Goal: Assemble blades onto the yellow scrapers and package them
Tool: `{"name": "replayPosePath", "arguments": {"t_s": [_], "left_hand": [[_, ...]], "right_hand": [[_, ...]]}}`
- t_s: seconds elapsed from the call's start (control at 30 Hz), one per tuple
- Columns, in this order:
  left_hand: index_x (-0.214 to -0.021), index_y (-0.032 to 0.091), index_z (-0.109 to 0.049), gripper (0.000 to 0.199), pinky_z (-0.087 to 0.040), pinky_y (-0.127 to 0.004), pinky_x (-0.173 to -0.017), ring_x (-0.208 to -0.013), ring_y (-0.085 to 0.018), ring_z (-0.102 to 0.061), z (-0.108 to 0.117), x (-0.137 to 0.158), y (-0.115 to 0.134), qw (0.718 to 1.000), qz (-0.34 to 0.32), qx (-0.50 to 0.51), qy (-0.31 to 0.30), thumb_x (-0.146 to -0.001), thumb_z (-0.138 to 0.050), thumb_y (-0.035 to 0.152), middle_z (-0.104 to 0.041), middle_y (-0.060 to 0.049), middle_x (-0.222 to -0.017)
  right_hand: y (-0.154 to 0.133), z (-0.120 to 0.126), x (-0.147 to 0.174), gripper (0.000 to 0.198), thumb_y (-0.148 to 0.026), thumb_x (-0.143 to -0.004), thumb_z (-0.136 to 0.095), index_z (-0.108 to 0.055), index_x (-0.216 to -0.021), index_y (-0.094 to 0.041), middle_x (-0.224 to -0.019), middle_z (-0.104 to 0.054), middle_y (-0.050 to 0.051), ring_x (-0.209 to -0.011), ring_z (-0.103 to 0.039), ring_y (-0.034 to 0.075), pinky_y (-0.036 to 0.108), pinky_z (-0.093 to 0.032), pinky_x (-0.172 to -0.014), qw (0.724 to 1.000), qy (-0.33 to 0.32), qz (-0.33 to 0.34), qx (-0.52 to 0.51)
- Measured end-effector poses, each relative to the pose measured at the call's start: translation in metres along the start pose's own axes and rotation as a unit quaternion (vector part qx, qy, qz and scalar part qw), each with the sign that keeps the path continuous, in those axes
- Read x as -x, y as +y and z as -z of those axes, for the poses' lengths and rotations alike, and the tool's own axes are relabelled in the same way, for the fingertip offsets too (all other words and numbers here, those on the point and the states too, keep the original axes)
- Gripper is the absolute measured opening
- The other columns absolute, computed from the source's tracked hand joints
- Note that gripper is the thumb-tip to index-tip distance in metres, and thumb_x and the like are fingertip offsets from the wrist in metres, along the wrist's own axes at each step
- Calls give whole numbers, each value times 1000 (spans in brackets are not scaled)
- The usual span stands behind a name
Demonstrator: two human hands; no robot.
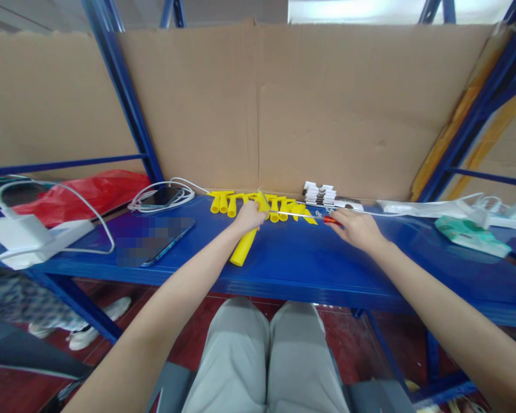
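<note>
My left hand [250, 218] is closed around a yellow plastic piece with a tube-like handle [244, 248], which slants down toward the shelf's front edge. My right hand [356, 226] grips a screwdriver by its red handle [333, 221]. Its thin metal shaft [294, 214] points left, and the tip reaches the head of the yellow piece beside my left fingers. Exact contact at the tip is too small to make out. Behind my hands, several similar yellow pieces [223, 203] lie in a row along the cardboard.
White and black packets [320, 194] are stacked behind the screwdriver. On the left lie a tablet-like device [167, 241], a coiled white cable [183, 198], a red bag [98, 195] and white adapters [17, 235]. At right is a green tissue pack [470, 235]. Cardboard [327, 109] walls the back.
</note>
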State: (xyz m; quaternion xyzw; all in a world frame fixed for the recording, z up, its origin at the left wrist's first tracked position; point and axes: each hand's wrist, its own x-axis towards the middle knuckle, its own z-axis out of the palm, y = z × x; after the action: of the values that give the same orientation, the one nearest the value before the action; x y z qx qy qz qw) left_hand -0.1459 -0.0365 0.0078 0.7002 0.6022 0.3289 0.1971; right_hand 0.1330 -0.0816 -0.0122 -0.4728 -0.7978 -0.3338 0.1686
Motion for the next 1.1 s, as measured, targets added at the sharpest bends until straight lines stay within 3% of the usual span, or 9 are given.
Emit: {"name": "replayPosePath", "arguments": {"t_s": [0.27, 0.43, 0.6, 0.8, 0.97, 1.1], "left_hand": [[-67, 12, -60, 14, -43, -23, -48, -41, -13, -53, 3, 3, 4, 998, -21, -58, -2, -78, -55, 18, -54, 0, -45], [-73, 11, -63, 13, -44, -23, -52, -50, -15, -60, 4, 3, 4, 995, -26, -94, 9, -79, -55, 19, -60, -3, -52], [-78, 12, -65, 14, -46, -22, -58, -61, -18, -64, 5, 2, 4, 992, -25, -123, 16, -79, -54, 21, -63, -5, -57], [-80, 11, -65, 15, -45, -22, -55, -59, -17, -64, 5, 2, 4, 991, -27, -127, 10, -80, -54, 21, -63, -6, -57], [-76, 11, -64, 13, -45, -23, -53, -55, -16, -62, 4, 1, 3, 992, -26, -121, 2, -79, -54, 19, -63, -6, -57], [-75, 12, -63, 13, -46, -22, -56, -59, -17, -64, 4, 1, 2, 992, -33, -121, 1, -79, -54, 20, -65, -6, -59]], "right_hand": [[-2, -2, 1, 33, -37, -92, -37, -62, -96, -16, -93, -71, 12, -77, -63, 23, 28, -33, -56, 998, -56, -37, -19], [-3, -6, 1, 26, -40, -87, -45, -58, -98, -19, -81, -71, 7, -65, -63, 22, 27, -32, -52, 995, -62, -69, -44], [-3, -6, 1, 22, -36, -87, -45, -60, -90, -20, -86, -71, 7, -72, -63, 21, 26, -32, -52, 997, -46, -48, -51], [-6, -4, 1, 32, -38, -92, -40, -64, -100, -19, -100, -71, 9, -83, -64, 22, 28, -40, -59, 993, -56, -52, -88], [-6, -7, 0, 27, -40, -88, -46, -61, -99, -19, -90, -71, 8, -72, -63, 21, 27, -38, -56, 994, -69, -45, -77], [-5, -6, 1, 26, -36, -90, -41, -63, -92, -21, -88, -70, 7, -74, -62, 20, 26, -33, -52, 997, -40, -41, -58]]}}
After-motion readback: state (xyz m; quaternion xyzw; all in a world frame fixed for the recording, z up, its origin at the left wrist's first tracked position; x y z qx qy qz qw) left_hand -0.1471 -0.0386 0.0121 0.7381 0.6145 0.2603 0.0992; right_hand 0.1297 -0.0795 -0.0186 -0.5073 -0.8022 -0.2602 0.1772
